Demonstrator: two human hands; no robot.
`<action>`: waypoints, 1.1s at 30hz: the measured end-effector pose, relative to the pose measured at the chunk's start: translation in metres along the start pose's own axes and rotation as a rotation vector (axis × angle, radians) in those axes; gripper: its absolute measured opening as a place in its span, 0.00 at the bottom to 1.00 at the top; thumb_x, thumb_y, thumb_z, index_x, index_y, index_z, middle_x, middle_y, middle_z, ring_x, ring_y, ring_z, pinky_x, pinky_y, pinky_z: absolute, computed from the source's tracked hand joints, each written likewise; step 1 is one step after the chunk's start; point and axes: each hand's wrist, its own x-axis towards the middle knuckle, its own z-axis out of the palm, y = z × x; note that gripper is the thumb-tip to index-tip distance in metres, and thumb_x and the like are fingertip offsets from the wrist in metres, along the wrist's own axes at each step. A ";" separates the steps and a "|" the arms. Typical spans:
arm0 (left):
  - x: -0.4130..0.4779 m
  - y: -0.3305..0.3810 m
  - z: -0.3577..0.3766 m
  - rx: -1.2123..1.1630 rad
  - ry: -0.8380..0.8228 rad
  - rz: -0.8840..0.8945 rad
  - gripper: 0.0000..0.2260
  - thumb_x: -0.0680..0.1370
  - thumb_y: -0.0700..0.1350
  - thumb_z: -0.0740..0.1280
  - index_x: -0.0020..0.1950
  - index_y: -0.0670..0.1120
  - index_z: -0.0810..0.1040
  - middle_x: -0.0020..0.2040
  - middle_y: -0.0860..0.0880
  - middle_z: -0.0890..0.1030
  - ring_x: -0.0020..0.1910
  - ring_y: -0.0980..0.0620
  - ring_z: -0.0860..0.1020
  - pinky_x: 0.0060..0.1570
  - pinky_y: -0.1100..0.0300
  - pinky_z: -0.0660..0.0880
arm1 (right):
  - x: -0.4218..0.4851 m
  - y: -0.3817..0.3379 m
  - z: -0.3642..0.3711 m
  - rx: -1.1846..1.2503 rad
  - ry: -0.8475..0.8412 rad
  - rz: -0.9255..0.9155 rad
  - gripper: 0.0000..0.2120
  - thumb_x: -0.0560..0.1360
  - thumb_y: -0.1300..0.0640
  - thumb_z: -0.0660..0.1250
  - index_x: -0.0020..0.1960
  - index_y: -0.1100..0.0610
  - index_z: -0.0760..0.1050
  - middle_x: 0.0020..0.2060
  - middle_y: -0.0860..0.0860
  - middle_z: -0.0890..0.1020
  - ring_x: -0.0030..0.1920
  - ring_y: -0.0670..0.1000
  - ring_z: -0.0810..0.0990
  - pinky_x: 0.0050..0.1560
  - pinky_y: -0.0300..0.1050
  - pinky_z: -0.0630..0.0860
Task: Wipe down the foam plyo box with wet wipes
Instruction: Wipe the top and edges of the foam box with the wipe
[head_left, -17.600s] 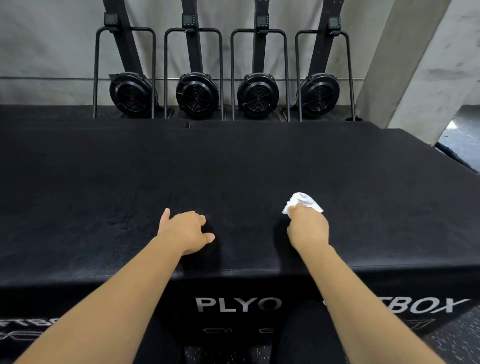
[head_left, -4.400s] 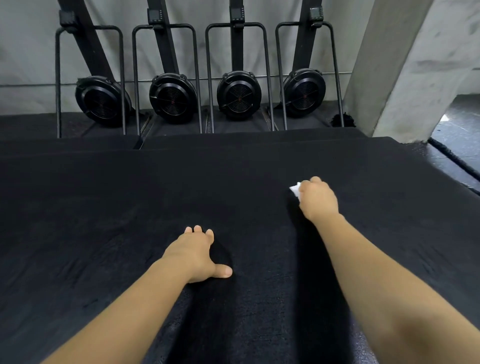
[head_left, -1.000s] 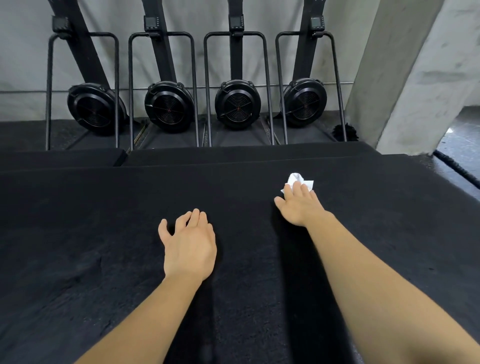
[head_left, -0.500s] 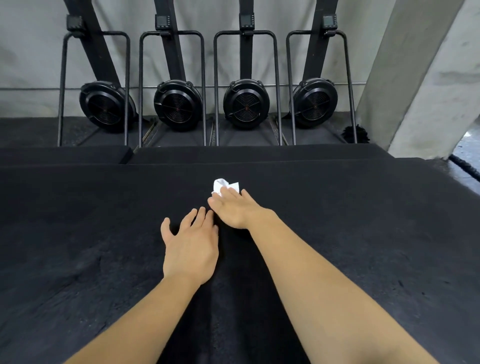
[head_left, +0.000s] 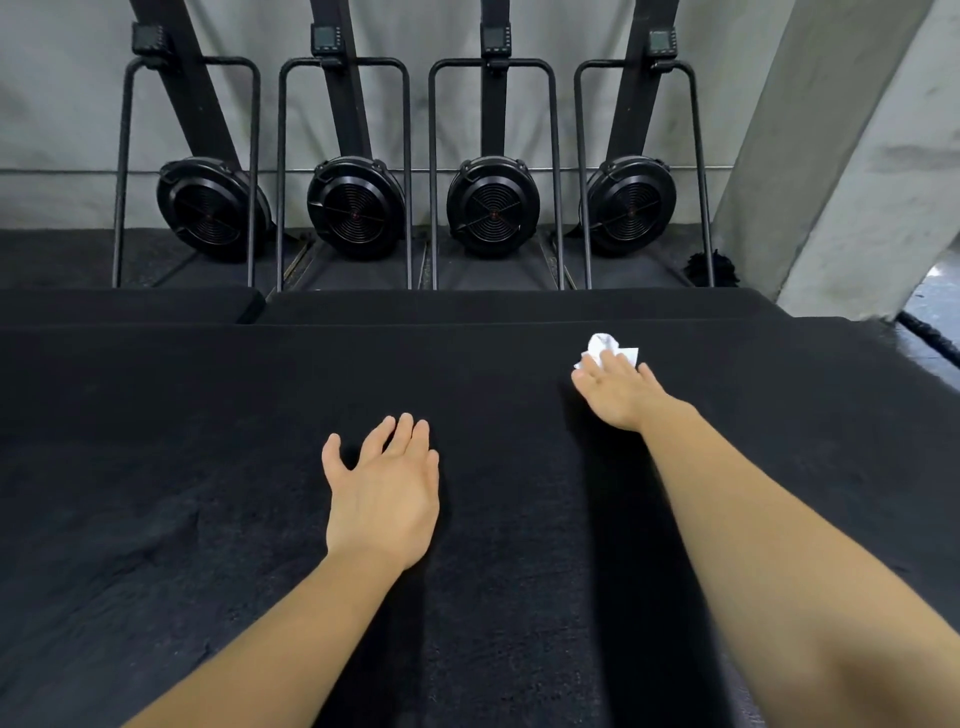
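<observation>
A person reaches across the black foam plyo box (head_left: 208, 467), which fills the lower two-thirds of the frame. Right of centre, the right hand (head_left: 618, 395) presses a crumpled white wet wipe (head_left: 605, 347) against the box's top with straight fingers (the wipe pokes out beyond the fingertips). At centre, the left hand (head_left: 382, 493) rests palm-down with fingers extended, holding nothing. Four black fan-wheel machines (head_left: 491, 205) line the grey wall (head_left: 62, 104) across the top. A concrete pillar (head_left: 831, 156) stands upper right.
</observation>
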 end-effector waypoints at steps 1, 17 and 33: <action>0.000 0.000 0.000 -0.005 -0.001 0.000 0.23 0.84 0.52 0.41 0.79 0.52 0.52 0.79 0.55 0.53 0.78 0.54 0.49 0.72 0.39 0.40 | 0.001 -0.004 0.000 -0.013 -0.005 0.012 0.21 0.83 0.52 0.43 0.73 0.57 0.60 0.75 0.58 0.56 0.73 0.58 0.56 0.72 0.56 0.53; 0.002 0.000 -0.001 -0.031 0.012 0.019 0.24 0.82 0.54 0.40 0.78 0.52 0.54 0.79 0.55 0.55 0.78 0.54 0.50 0.72 0.40 0.39 | 0.016 -0.141 0.019 -0.013 -0.089 -0.387 0.24 0.82 0.46 0.43 0.73 0.54 0.61 0.75 0.54 0.57 0.73 0.58 0.56 0.73 0.55 0.54; 0.003 0.001 0.002 -0.005 -0.009 0.022 0.25 0.82 0.54 0.39 0.79 0.53 0.51 0.79 0.55 0.52 0.78 0.54 0.48 0.71 0.40 0.38 | 0.053 0.008 -0.001 0.039 0.005 0.010 0.24 0.81 0.45 0.45 0.74 0.53 0.61 0.77 0.54 0.55 0.73 0.58 0.56 0.73 0.55 0.53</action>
